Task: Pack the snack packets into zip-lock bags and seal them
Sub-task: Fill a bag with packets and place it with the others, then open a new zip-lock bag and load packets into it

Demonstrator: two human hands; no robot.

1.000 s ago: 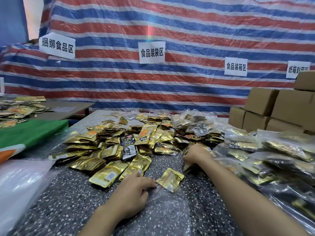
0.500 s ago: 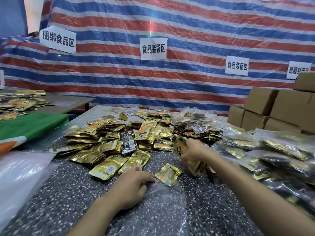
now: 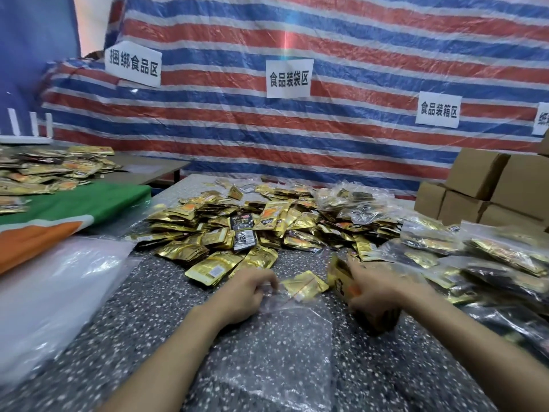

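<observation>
The left hand [image 3: 246,289] pinches the mouth of the clear zip-lock bag [image 3: 285,346], which lies flat at 6 o'clock, apparently to hold it open; one gold packet [image 3: 303,285] sits at that mouth. The right hand [image 3: 383,292], at 3 o'clock, grips a stack of packets [image 3: 340,276], likely to load next. The pile [image 3: 237,233] lies at 12 o'clock.

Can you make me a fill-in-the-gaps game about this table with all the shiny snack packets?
The right hand grips a bundle of snack packets, while the left hand pinches the zip-lock bag, made of clear ____.
Most of the pile behind the hands is shiny ____.
A packet in that pile is ____ instead.
Missing words: plastic, gold, black.
</observation>
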